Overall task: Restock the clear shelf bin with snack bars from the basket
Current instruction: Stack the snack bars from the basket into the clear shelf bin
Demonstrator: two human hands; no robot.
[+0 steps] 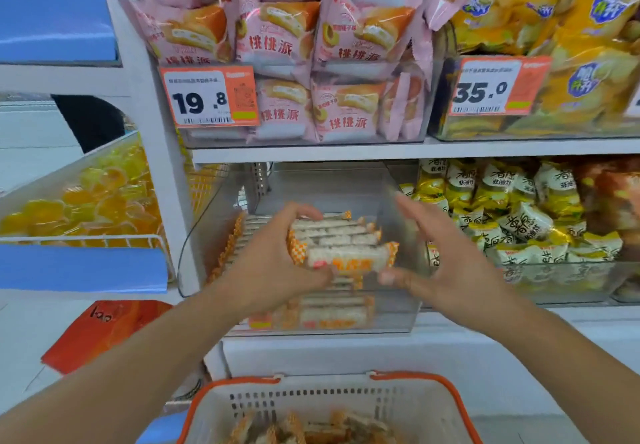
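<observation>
Right now, holding a stack of snack bars [341, 243] over the open top of the clear shelf bin [398, 322] on the lower shelf. Left hand [273, 256] curled round the stack's left end, fingers [301, 210] over the top and thumb underneath, gripping firmly. Right hand [446, 253] just beside the stack's right end, fingers spread and nearly straight, thumb tip close to or touching the front bar's orange wrapper end; cannot tell for certain whether touching. Not closed round anything.

Inside the bin, more bars already lying: a row standing on edge along the left side, and a few stacked flat against the front wall, seen blurred through the plastic. Back half of the bin bare.

Below, at the bottom edge, a white basket [346, 398] with orange rim and handles, holding further bars in a loose heap.

Above, on the upper shelf, pink cake packs [277, 38] behind a price tag reading 19.8 [209, 97], and yellow bags [571, 28] behind a tag reading 35.0 [498, 85]. Right of the bin, white-and-yellow noodle packets [519, 215] in a neighbouring bin. Left, a tilted tray of yellow jelly cups [86, 201], and an orange bag [104, 333] on the floor.
</observation>
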